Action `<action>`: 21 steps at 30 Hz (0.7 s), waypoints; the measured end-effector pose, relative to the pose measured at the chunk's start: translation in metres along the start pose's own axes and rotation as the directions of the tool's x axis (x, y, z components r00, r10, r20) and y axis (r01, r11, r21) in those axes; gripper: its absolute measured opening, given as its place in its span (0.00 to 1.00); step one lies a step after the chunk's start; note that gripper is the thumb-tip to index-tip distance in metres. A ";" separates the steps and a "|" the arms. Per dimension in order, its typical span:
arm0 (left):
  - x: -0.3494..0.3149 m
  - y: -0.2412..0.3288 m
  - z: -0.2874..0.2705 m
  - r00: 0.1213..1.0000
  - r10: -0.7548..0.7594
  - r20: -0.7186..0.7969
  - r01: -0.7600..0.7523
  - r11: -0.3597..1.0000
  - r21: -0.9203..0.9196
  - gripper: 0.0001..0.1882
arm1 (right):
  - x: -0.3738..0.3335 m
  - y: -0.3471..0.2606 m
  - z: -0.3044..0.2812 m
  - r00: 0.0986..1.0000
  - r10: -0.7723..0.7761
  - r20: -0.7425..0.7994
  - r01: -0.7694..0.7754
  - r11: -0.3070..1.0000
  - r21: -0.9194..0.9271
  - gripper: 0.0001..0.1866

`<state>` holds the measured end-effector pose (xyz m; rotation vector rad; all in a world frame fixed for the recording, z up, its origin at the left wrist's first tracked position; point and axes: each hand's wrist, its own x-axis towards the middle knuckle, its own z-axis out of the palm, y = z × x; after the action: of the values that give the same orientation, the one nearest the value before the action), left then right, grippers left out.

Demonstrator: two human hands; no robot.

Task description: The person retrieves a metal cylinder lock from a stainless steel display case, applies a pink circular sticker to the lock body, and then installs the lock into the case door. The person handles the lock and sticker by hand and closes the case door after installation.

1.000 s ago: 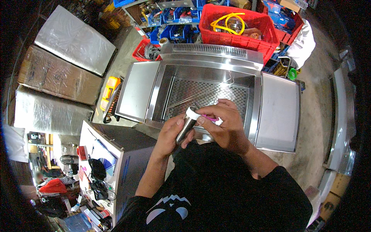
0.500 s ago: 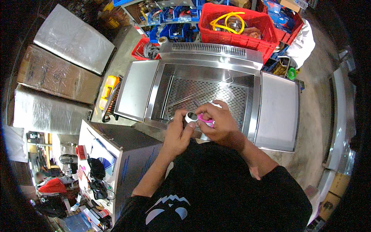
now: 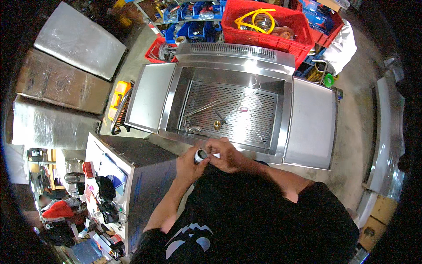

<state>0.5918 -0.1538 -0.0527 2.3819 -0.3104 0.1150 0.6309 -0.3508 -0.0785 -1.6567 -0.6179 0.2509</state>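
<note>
My left hand (image 3: 186,168) grips a short, round, silver-white pipe fitting (image 3: 197,158), its dark open end tilted upward. My right hand (image 3: 227,157) is closed in a pinch beside the fitting. A small white piece (image 3: 216,155) shows by its fingers; I cannot tell whether it is held. Beyond my hands is a stainless steel basin unit (image 3: 288,119). On its perforated bottom plate (image 3: 206,94) lie a brass fitting (image 3: 217,125), a bent thin metal rod (image 3: 203,108) and a small pink-and-white roll (image 3: 244,109).
Flat steel side panels flank the basin, left (image 3: 151,97) and right (image 3: 311,127). A red crate (image 3: 281,44) with a yellow hose (image 3: 237,22) stands behind. Wrapped boxes (image 3: 66,81) fill the left side, above a cluttered white-topped cabinet (image 3: 105,152).
The pink roll has left my right hand and lies on the perforated plate. Both hands have drawn back toward my body and slightly left, with the fitting still in my left hand.
</note>
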 end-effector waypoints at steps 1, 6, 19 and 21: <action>-0.007 -0.001 -0.001 0.999 -0.032 0.003 0.032 0.998 -0.055 0.20 | 0.001 0.002 0.003 0.999 0.015 0.047 -0.018 0.998 0.067 0.14; -0.046 0.004 -0.013 0.990 -0.126 -0.061 0.128 0.991 0.046 0.19 | -0.002 -0.004 0.023 0.974 -0.129 0.186 0.165 0.966 -0.199 0.10; -0.116 -0.038 -0.094 0.438 -0.888 -0.139 0.362 0.315 -0.877 0.22 | 0.024 0.152 0.008 0.929 0.271 -0.253 -0.331 0.913 -0.238 0.08; -0.114 -0.033 -0.075 0.670 -0.707 -0.225 0.374 0.584 -0.721 0.17 | 0.041 0.195 -0.018 0.874 0.315 -0.370 -0.477 0.698 -0.533 0.11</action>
<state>0.4909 -0.0579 -0.0388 1.5799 0.6047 0.2702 0.7229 -0.3573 -0.2560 -2.4188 -0.1175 0.1503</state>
